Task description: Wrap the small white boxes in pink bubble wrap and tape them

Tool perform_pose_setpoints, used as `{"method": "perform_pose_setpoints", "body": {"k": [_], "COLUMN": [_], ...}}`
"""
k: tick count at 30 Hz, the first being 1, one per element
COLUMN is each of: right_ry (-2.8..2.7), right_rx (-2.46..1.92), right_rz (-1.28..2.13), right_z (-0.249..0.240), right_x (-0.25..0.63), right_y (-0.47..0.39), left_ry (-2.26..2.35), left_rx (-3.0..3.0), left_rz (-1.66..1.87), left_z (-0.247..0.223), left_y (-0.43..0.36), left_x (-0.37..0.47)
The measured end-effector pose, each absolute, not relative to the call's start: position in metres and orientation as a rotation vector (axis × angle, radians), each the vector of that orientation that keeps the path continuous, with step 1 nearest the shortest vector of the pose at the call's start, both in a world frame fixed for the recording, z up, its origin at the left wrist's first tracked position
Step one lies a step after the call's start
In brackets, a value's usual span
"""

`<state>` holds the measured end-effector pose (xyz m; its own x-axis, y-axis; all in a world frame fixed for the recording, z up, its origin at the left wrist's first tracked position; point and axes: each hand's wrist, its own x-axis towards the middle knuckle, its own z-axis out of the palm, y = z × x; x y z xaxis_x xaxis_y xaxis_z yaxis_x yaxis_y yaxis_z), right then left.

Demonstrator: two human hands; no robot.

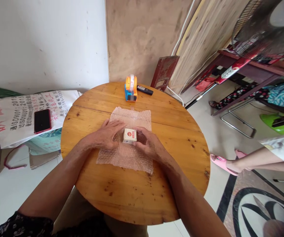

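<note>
A white wall (pixel 45 42) and a brown board (pixel 146 36) stand behind a round wooden table (pixel 122 194), whose top fills the middle of the view. To the right is a dark red desk (pixel 257 72), with a large fan (pixel 257 36) in front of it at the upper corner. A person's bare legs (pixel 255 163) come in at the right edge, the feet in pink sandals. A white printed sack (pixel 20 112) lies left of the table, and a dark red wooden chair (pixel 165 70) stands beyond the table's far edge.

On the tabletop lies a sheet of clear bubble wrap (pixel 124 154), uneven at its edges. The left hand (pixel 107 135) rests palm down over its left side, open, the fingers extended and the thumb apart from them; it grips nothing. The right hand (pixel 150 143) is curved and partly open at the right side, thumb and forefinger set apart at the near and far corners of the small box; whether they press on it cannot be told.

An orange and blue tape dispenser (pixel 131 87) stands near the far edge of the table. A phone (pixel 42 120) with a dark screen lies on the sack. A black remote control (pixel 145 90) lies just beside the dispenser. The small white box (pixel 130 135), with a red round mark on top, sits on the bubble wrap between the two hands.
</note>
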<state>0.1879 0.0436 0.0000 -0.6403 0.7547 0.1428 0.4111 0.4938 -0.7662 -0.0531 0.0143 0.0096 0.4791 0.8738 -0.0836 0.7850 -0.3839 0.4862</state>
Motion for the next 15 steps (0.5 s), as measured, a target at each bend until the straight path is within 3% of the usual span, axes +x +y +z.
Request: {"method": "perform_pose_setpoints", "body": {"k": [9, 12, 15], "right_ry": [-2.306, -2.227, -2.182], "right_rx": [-0.971, -0.933, -0.789], "right_rz": [0.829, 0.745, 0.920], "right_z": [0.005, 0.032, 0.067], "right_x": [0.191, 0.199, 0.226], "right_y": [0.040, 0.034, 0.005], "left_ry": [1.423, 1.411, 1.426], "left_rx": [2.279, 2.312, 2.290], "left_rz": [0.476, 0.581, 0.650], "left_z": [0.012, 0.018, 0.021], "left_y": [0.012, 0.006, 0.002], "left_x": [-0.053, -0.049, -0.043]}}
